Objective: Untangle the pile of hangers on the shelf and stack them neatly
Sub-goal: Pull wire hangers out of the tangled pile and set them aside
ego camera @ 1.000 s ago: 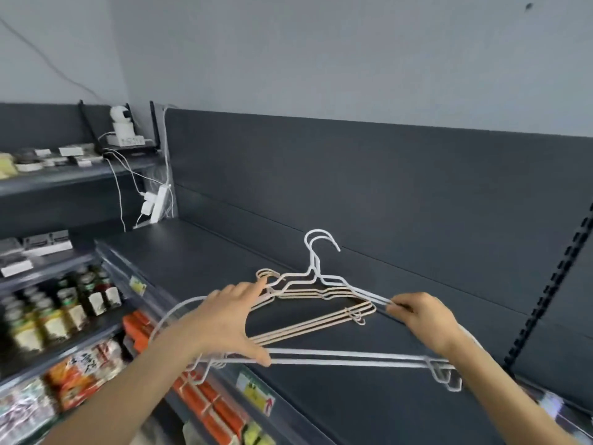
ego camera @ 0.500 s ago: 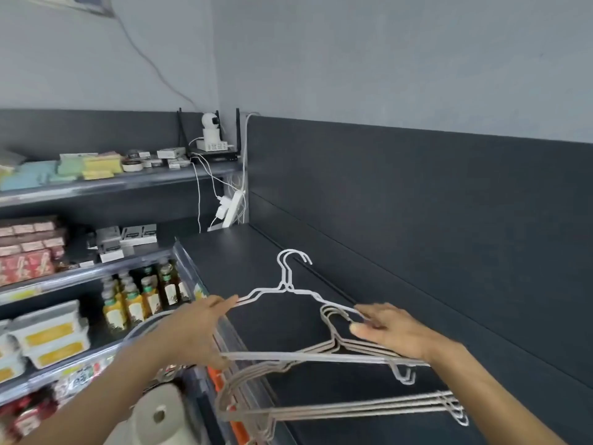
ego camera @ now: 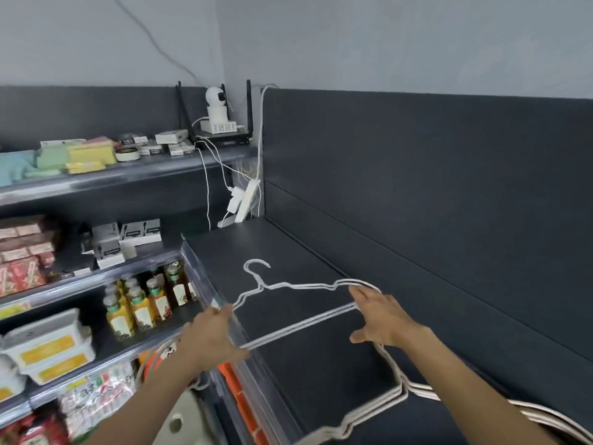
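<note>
my right arm [ego camera: 481,390] hiding part of the beige hangers [ego camera: 382,409], more of them cut off at the bottom edge, bottle [ego camera: 141,313] labels too blurry to read, left shelves [ego camera: 96,274] cut off

White wire hangers [ego camera: 298,311] held over dark shelf [ego camera: 321,364]

Left hand [ego camera: 210,338] grips the 8 o'clock corner; right hand [ego camera: 382,319], fingers spread, at 3 o'clock; beige hangers [ego camera: 378,404] at 5 o'clock.

The white hangers [ego camera: 298,316] have been carried left along the shelf [ego camera: 321,364], clear of the beige hangers [ego camera: 385,403]. Those now lie behind at the near right. The right hand [ego camera: 382,319] has opened.
</note>
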`<action>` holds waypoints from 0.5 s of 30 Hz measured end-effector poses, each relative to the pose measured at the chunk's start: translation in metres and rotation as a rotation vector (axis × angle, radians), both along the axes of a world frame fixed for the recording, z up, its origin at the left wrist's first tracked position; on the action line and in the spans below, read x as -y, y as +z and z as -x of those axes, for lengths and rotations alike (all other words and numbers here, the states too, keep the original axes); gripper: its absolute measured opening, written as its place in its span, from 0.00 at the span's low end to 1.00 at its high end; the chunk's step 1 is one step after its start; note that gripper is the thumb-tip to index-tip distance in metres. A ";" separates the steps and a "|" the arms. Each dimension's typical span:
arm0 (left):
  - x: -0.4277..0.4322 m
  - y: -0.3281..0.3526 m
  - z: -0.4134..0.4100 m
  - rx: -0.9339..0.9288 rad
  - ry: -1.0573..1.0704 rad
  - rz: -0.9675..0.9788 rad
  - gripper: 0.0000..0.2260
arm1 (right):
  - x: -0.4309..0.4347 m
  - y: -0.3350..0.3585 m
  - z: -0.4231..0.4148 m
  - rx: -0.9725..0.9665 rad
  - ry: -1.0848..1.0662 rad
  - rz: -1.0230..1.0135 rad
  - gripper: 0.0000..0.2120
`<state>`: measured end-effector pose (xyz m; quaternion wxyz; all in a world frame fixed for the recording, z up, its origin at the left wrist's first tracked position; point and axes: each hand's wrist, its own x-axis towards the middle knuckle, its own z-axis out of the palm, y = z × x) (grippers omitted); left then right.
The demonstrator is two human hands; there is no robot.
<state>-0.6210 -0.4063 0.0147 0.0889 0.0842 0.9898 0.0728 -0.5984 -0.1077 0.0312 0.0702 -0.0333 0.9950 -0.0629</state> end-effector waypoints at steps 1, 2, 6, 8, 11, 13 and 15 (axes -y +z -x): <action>-0.005 -0.006 0.005 -0.002 0.004 0.003 0.45 | -0.003 -0.004 0.000 0.005 -0.023 0.016 0.45; -0.010 -0.011 0.009 0.001 0.001 0.002 0.44 | -0.007 -0.007 -0.001 0.012 -0.045 0.027 0.44; -0.028 -0.027 0.017 0.040 -0.019 -0.025 0.45 | -0.019 -0.020 -0.009 0.031 -0.130 0.106 0.39; -0.029 -0.034 0.020 0.086 -0.002 -0.057 0.47 | -0.022 -0.025 -0.011 0.019 -0.155 0.143 0.35; -0.028 -0.039 0.022 0.143 -0.012 -0.070 0.50 | -0.021 -0.028 -0.015 0.007 -0.174 0.165 0.32; -0.028 -0.038 0.023 0.151 -0.040 -0.072 0.51 | -0.020 -0.029 -0.018 0.001 -0.173 0.173 0.33; -0.033 -0.033 0.022 0.120 -0.078 -0.098 0.50 | -0.019 -0.029 -0.023 0.014 -0.178 0.169 0.33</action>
